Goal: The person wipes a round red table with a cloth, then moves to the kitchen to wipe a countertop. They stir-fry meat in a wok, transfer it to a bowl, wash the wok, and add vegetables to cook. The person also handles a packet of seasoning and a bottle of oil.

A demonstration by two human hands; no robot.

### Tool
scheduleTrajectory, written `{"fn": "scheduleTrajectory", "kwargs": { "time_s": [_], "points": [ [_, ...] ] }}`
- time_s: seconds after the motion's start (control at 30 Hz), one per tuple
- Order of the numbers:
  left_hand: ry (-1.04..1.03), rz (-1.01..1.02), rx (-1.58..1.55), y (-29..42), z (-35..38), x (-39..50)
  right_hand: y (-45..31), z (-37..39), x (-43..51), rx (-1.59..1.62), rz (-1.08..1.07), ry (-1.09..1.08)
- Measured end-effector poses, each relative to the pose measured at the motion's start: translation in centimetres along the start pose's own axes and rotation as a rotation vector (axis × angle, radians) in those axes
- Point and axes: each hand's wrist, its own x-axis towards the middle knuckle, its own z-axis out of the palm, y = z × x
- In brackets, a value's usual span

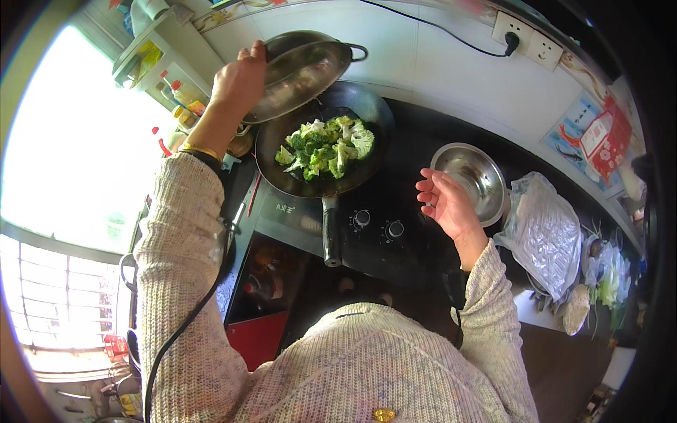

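Observation:
My left hand (pixel 239 79) grips the near-left rim of a shallow metal pan with loop handles (pixel 301 79). That pan is tilted and overlaps the back left of the wok; whether it touches the wok or the wall I cannot tell. Broccoli florets (pixel 328 145) lie heaped in the dark wok (pixel 272 172), which sits on the cooktop with its long handle (pixel 331 232) towards me. My right hand (pixel 447 201) holds nothing, its fingers apart and slightly curled. It is in front of the left edge of a stainless-steel bowl (pixel 484 180) and partly covers it.
Two control knobs (pixel 362 218) are on the black cooktop (pixel 407 158). Right of the bowl lies a plastic-wrapped package (pixel 545 238). Bottles (pixel 185 98) stand at the left by the window. A black plug (pixel 511 42) sits in the wall socket. A dark cable (pixel 185 322) runs along my left sleeve.

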Motion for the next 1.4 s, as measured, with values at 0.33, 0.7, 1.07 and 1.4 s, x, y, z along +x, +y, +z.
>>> {"fn": "scheduleTrajectory", "kwargs": {
  "time_s": [0.33, 0.7, 1.07, 1.4],
  "points": [
    [0.093, -1.287, -1.409, -7.1, 5.9, -23.2, -0.7, 4.9, -3.1, 0.044, -0.131, -0.294],
    [0.561, -2.197, -1.507, -5.7, -10.2, -61.7, 5.9, 20.4, -5.5, -0.258, -0.037, -0.853],
    [1.1, -2.086, -1.225, -36.1, -7.4, -83.5, 27.5, 37.8, 3.7, -0.871, 0.231, -0.648],
    [1.103, -2.04, -1.278, -56.6, 2.6, -85.1, 34.3, 49.6, 8.4, -0.93, 0.236, -0.422]
  ]
}}
